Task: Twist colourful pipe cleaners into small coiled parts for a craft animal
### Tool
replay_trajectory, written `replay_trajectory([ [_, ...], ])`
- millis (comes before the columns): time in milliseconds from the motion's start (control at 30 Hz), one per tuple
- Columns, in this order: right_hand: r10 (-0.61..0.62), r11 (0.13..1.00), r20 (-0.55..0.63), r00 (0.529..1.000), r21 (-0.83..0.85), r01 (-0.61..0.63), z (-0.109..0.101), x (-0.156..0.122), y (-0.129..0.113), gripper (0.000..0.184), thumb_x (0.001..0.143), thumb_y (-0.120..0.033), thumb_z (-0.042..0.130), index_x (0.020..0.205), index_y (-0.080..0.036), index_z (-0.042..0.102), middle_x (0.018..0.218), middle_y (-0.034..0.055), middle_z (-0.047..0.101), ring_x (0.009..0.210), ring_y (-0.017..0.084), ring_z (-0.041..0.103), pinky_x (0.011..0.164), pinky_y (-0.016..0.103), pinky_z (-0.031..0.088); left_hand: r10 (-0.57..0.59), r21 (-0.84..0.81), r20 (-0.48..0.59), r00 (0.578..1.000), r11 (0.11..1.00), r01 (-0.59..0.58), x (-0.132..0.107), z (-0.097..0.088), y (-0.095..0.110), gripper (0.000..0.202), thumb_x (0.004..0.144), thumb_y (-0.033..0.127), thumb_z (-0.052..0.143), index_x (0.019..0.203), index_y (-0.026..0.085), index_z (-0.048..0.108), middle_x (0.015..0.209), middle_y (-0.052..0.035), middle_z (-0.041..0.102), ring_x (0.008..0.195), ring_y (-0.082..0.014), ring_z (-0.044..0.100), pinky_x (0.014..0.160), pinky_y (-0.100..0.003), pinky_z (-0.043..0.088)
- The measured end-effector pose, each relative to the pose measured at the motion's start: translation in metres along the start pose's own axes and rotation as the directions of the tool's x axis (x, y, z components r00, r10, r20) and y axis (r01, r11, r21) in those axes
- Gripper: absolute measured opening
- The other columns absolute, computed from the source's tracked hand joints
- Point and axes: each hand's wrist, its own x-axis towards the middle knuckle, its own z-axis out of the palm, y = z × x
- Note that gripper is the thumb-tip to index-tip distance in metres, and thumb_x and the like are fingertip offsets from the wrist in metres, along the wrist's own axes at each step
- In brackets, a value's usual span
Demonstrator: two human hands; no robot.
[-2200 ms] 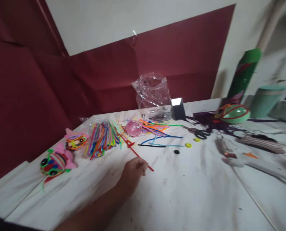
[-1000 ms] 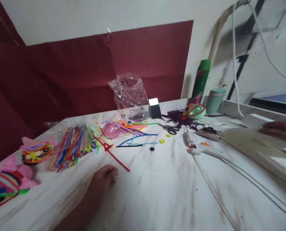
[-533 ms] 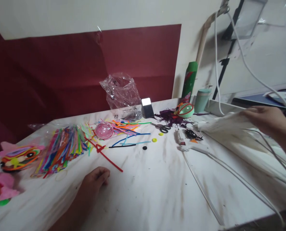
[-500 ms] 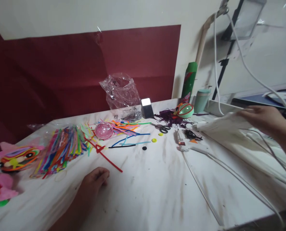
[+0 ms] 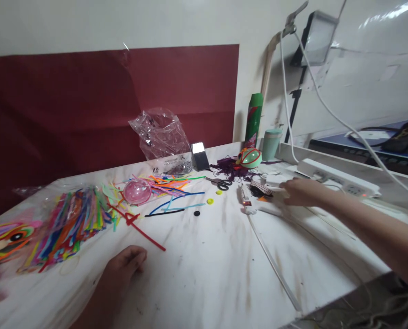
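Note:
My left hand (image 5: 127, 264) rests on the table with its fingers curled closed, and nothing shows in it. Just beyond it lies a red pipe cleaner (image 5: 149, 238) with a knotted end. My right hand (image 5: 298, 191) reaches over the right side, fingers drawn together at a pale white piece (image 5: 272, 180) too blurred to name. Left of those fingers are a dotted dark bundle (image 5: 260, 188) and a hot glue gun (image 5: 245, 196), its cord running to the front. Black-handled scissors (image 5: 221, 183), yellow discs (image 5: 210, 201) and a black disc (image 5: 197, 213) lie mid-table.
A bag of colourful pipe cleaners (image 5: 77, 224) lies left, beside a pink clear dome (image 5: 137, 191). A decorated fish-like craft (image 5: 8, 240) is at the left edge. At the back stand a phone (image 5: 200, 157), green can (image 5: 254, 119) and cup (image 5: 271, 145). A power strip (image 5: 341, 178) lies right.
My right hand has moved left and down from the white sheet-like thing at the right, and the power strip there now shows. The view has turned right; my left hand keeps its curled pose.

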Motion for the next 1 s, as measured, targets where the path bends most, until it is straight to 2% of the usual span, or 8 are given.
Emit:
replay_trajectory([
  [67, 0.036, 0.999, 0.036, 0.999, -0.032, -0.034, 0.012, 0.002, -0.005, 0.008, 0.059, -0.011, 0.061, 0.065, -0.012, 0.066, 0.070, 0.0172, 0.066, 0.068, 0.024, 0.060, 0.055, 0.028, 0.035, 0.001, -0.001, 0.007, 1.000, 1.000, -0.001, -0.001, -0.001, 0.001, 0.029, 0.063, 0.047, 0.054, 0.063, 0.018, 0.055, 0.056, 0.0016, 0.051, 0.060, -0.0158, 0.048, 0.060, -0.025, 0.037],
  [167, 0.119, 0.992, 0.045, 0.992, -0.046, -0.116, 0.011, 0.010, 0.001, 0.019, 0.073, -0.012, 0.047, 0.066, -0.010, 0.065, 0.076, 0.0224, 0.065, 0.067, 0.023, 0.060, 0.054, 0.030, 0.032, -0.014, 0.029, 0.012, 1.000, 0.999, 0.014, -0.003, -0.003, 0.003, 0.030, 0.063, 0.048, 0.055, 0.062, 0.018, 0.055, 0.055, 0.0013, 0.051, 0.061, -0.0167, 0.048, 0.061, -0.026, 0.038],
  [300, 0.228, 0.974, 0.010, 0.974, -0.005, -0.228, -0.012, 0.024, 0.023, 0.028, 0.078, -0.019, 0.043, 0.067, -0.006, 0.066, 0.081, 0.0256, 0.063, 0.071, 0.023, 0.058, 0.057, 0.032, 0.031, -0.014, 0.033, 0.038, 0.999, 0.999, 0.013, -0.002, -0.004, 0.001, 0.032, 0.063, 0.051, 0.054, 0.063, 0.018, 0.055, 0.057, 0.0010, 0.052, 0.062, -0.0174, 0.049, 0.062, -0.027, 0.039],
  [500, 0.437, 0.891, -0.089, 0.895, 0.182, -0.416, -0.049, 0.016, 0.034, 0.030, 0.076, -0.026, 0.048, 0.084, -0.005, 0.067, 0.073, 0.0157, 0.062, 0.065, 0.017, 0.053, 0.060, 0.029, 0.034, 0.001, 0.075, 0.043, 0.999, 0.997, -0.004, -0.001, -0.004, 0.002, 0.030, 0.063, 0.049, 0.054, 0.063, 0.019, 0.056, 0.059, 0.0009, 0.055, 0.064, -0.0180, 0.051, 0.064, -0.027, 0.040],
  [633, 0.561, 0.792, -0.099, 0.822, 0.352, -0.498, -0.068, 0.001, 0.022, 0.037, 0.078, -0.033, 0.046, 0.098, -0.008, 0.064, 0.058, 0.0061, 0.057, 0.039, 0.010, 0.042, 0.047, 0.026, 0.032, -0.012, 0.109, 0.035, 0.999, 0.994, 0.009, -0.002, -0.004, 0.008, 0.030, 0.063, 0.050, 0.052, 0.062, 0.020, 0.056, 0.057, 0.0010, 0.055, 0.062, -0.0181, 0.051, 0.062, -0.027, 0.040],
  [767, 0.608, 0.740, -0.136, 0.782, 0.454, -0.496, -0.084, -0.004, 0.007, 0.034, 0.076, -0.032, 0.049, 0.095, -0.008, 0.065, 0.044, -0.0008, 0.046, 0.034, 0.008, 0.036, 0.045, 0.024, 0.030, -0.008, 0.100, 0.018, 1.000, 0.995, 0.006, -0.004, -0.004, 0.013, 0.029, 0.061, 0.049, 0.053, 0.061, 0.020, 0.056, 0.056, 0.0007, 0.055, 0.062, -0.0190, 0.052, 0.063, -0.028, 0.041],
  [900, 0.605, 0.734, -0.195, 0.772, 0.511, -0.447, -0.101, -0.009, -0.017, 0.031, 0.075, -0.031, 0.050, 0.090, -0.010, 0.067, 0.038, -0.0031, 0.041, 0.035, 0.009, 0.037, 0.045, 0.023, 0.030, 0.039, 0.033, -0.005, 0.999, 0.999, -0.039, -0.007, -0.004, 0.009, 0.028, 0.063, 0.047, 0.054, 0.060, 0.020, 0.055, 0.054, 0.0008, 0.053, 0.061, -0.0180, 0.051, 0.060, -0.027, 0.041],
  [1000, 0.540, 0.781, -0.284, 0.792, 0.519, -0.347, -0.110, -0.021, -0.046, 0.028, 0.073, -0.028, 0.051, 0.087, -0.011, 0.068, 0.042, -0.0005, 0.050, 0.039, 0.011, 0.045, 0.046, 0.023, 0.033, 0.050, -0.034, 0.025, 0.998, 0.998, -0.049, -0.006, -0.003, 0.003, 0.029, 0.066, 0.047, 0.053, 0.060, 0.018, 0.055, 0.054, 0.0013, 0.051, 0.057, -0.0155, 0.048, 0.058, -0.026, 0.039],
])
